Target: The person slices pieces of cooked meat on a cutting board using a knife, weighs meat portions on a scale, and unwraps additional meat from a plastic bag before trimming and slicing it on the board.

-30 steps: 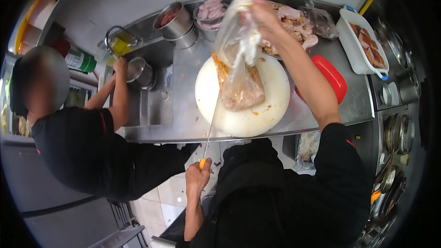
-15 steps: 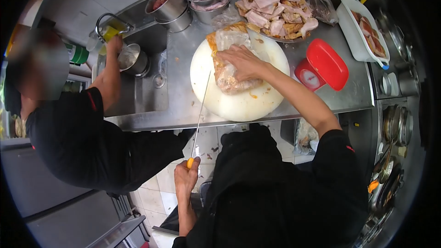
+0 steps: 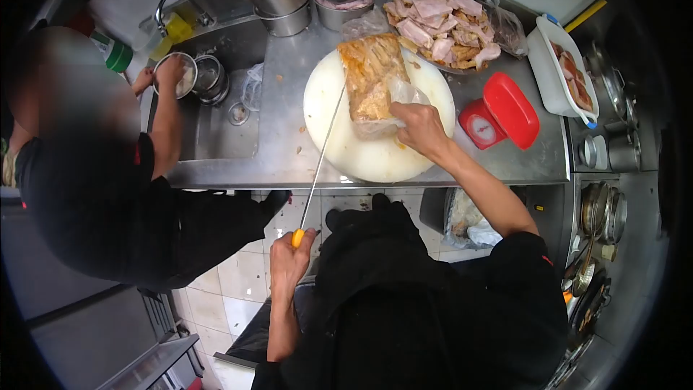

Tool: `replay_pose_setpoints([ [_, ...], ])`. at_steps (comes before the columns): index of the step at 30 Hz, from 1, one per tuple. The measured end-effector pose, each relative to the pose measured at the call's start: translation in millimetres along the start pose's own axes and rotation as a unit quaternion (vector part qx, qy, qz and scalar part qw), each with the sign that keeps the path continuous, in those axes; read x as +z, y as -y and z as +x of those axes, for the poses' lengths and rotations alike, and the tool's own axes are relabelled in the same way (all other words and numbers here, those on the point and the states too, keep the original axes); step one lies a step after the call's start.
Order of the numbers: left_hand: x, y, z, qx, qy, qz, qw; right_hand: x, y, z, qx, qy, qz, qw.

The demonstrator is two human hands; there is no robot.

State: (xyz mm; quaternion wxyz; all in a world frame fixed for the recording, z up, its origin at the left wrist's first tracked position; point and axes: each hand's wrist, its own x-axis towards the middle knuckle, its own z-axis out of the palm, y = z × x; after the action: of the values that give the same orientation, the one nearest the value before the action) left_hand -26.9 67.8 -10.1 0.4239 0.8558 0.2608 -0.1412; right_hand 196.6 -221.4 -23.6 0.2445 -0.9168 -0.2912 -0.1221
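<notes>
Moved since the earlier frame: co-worker's hand (image 3: 172,72), now at a steel bowl (image 3: 189,85) by the sink (image 3: 229,143); plastic bag (image 3: 406,92), drawn back toward the near right; right hand (image 3: 422,130), shifted from flat on top to the near right edge. Effect, as judged: the covering is partly off and the browned upper face lies bare, the near end still wrapped. Listed from the left: left hand (image 3: 289,261), closed round the yellow handle of one long knife (image 3: 318,162), blade aimed up over the worktop (image 3: 285,123), tip by the block's left edge, contact uncertain. One browned block (image 3: 374,68), probably meat, lying on a round white chopping board (image 3: 321,123). Steel pots (image 3: 289,23) and a heap of pale pieces (image 3: 447,25) behind. Right hand, fingers bunched, pinching the plastic bag at the block's near right side. Beyond it, one red scale (image 3: 480,124), beside the board, and one white container (image 3: 541,58), farther right.
</notes>
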Motion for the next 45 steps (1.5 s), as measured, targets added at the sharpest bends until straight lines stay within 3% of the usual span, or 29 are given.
replay_pose_setpoints([
  [9, 18.6, -25.4, 28.4, 0.075, 0.059, 0.045, 0.994, -47.5, -8.4, -66.7, 0.041, -0.148, -0.063, 0.986],
  [16, 28.3, -27.1, 37.6, 0.054, 0.087, 0.111, 0.989, -107.2, -9.5, -104.4, 0.132, -0.212, -0.094, 0.964],
  [33, 19.6, -33.3, 31.0, -0.012, 0.097, 0.085, 0.992, -209.4, 9.7, -185.8, 0.234, -0.285, -0.15, 0.917],
  [38, 20.9, -30.5, 33.0, -0.022, 0.094, 0.073, 0.993, -231.9, 9.7, -223.2, 0.346, -0.289, -0.143, 0.881],
  [41, 21.4, -26.1, 34.8, -0.032, 0.094, 0.061, 0.993, -240.6, 6.1, -250.6, 0.341, -0.389, -0.104, 0.849],
  [42, 22.2, -28.6, 33.6, -0.043, 0.096, 0.047, 0.993, -251.0, 7.6, -260.0, 0.4, -0.42, -0.118, 0.806],
  [45, 25.7, -25.3, 32.3, -0.066, 0.106, -0.034, 0.992, -287.3, 9.5, -293.8, 0.446, -0.385, -0.205, 0.781],
])
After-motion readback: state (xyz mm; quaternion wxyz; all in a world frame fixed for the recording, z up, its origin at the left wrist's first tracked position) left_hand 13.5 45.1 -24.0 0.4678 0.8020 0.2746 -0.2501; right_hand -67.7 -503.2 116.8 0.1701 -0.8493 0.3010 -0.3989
